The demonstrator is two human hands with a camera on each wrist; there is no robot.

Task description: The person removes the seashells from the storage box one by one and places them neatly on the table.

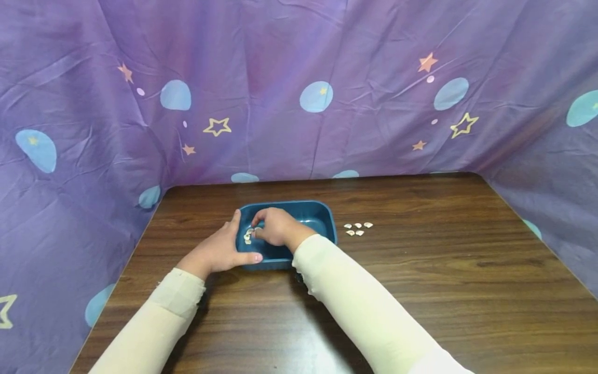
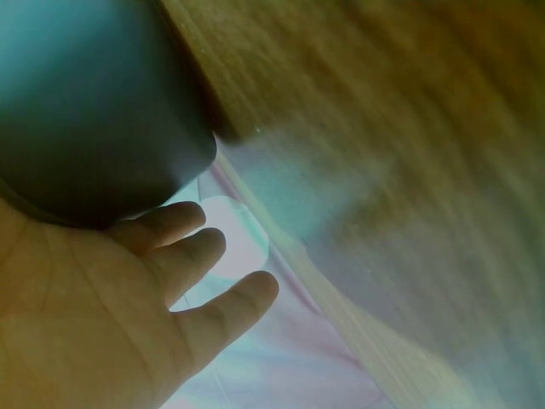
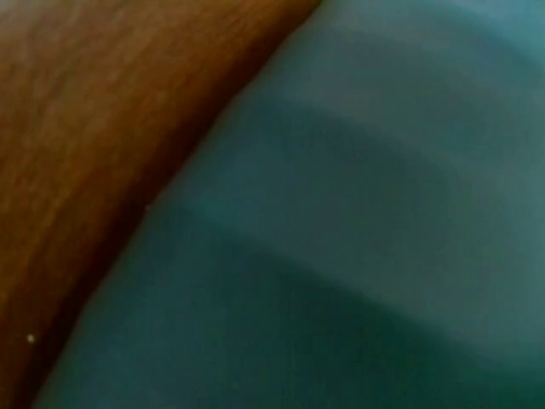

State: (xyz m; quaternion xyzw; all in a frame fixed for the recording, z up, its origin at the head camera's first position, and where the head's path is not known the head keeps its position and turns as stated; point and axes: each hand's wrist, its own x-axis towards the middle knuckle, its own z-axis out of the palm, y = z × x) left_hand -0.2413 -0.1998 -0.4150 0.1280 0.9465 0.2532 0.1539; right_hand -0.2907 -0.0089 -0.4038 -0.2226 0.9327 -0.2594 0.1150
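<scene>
- At the left end of the blue tray (image 1: 271,264), on its floor, lie the small pale shell-like pieces (image 1: 247,237), bunched closely; their exact count is partly hidden by fingers.
- Over that bunch reaches the right hand (image 1: 276,227), its grip drawn in with fingertips near one another, right by the pieces. Whether a piece is pinched there I cannot tell; the right wrist view is blurred and shows no fingertips.
- Around the tray's left end the left hand (image 1: 223,248) is spread wide: thumb straight along the near rim, index finger up by the far left corner. In the left wrist view the other three fingers are extended and apart, so this grip braces the tray rather than closing on anything.
- Picking among such thin pieces, by my judgement, calls for fingertips coming down nearly level with the tray floor, catching one piece by opposite edges. The left hand's steady pressure should stop the tray sliding, and a light pinch lowers the risk of flicking neighbours aside.
- To the right of the tray, apart from it, five loose pieces (image 1: 358,229) lie on the brown table (image 1: 444,270), three in the farther row, two in the nearer.
- Behind the table hangs a purple curtain (image 1: 271,57) with stars and blue ovals.
</scene>
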